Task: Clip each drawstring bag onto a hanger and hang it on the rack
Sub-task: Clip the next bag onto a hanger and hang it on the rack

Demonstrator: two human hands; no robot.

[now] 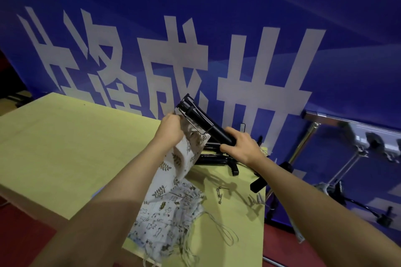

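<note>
Bag corner meeting the hanger's upper clip

The black clip hanger is held above the counter, its long axis slanting from the right hand, fingers wrapped round the lower end, up and leftward to the clip. The left hand is nearer that clip, fingers pinched on the leaf-print drawstring bag, whose top edge sits right at the wire jaw. More bags lie heaped below; the rack stands well to the right.
</note>
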